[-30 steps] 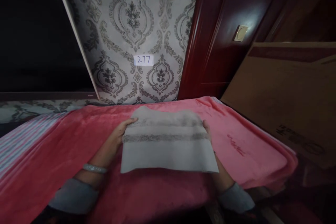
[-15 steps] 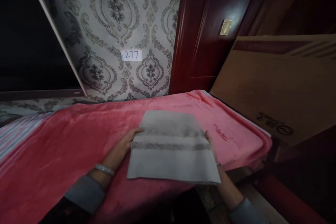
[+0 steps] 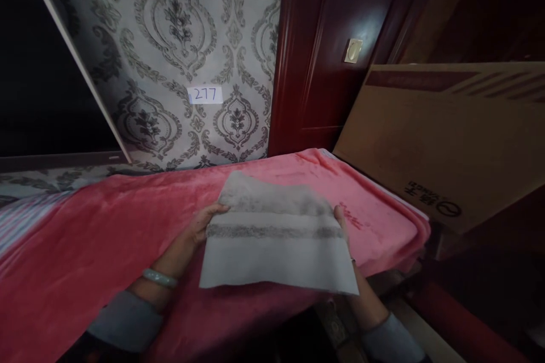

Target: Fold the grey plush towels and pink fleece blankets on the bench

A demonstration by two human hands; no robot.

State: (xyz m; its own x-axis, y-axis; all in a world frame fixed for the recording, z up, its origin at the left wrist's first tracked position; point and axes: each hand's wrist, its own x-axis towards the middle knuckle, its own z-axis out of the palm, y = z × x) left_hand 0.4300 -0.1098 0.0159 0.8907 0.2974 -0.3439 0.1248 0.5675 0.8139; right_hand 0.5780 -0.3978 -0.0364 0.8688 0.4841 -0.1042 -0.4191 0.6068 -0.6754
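Observation:
A light grey, roughly rectangular folded cloth [image 3: 276, 264] with darker grey bands is stretched between my hands, above the pink blanket [image 3: 119, 227]. Its upper edge sags in the middle and its lower edge curves a little. My left hand [image 3: 208, 221] grips the left side, thumb on top and fingers hidden beneath. On the opposite side my right hand [image 3: 343, 224] has hold of the right edge, its thumb showing and most of its fingers behind the cloth.
A large cardboard box [image 3: 443, 147] leans at the right, beside a dark red door panel [image 3: 315, 68]. On the left is a dark screen [image 3: 51, 79]. A paper label [image 3: 205, 95] reading 277 is stuck to the patterned wall [image 3: 179, 62].
The cloth was flatter and straighter; its upper edge now dips and its lower edge bends. Both hands keep their hold at the sides. The camera view has shifted slightly.

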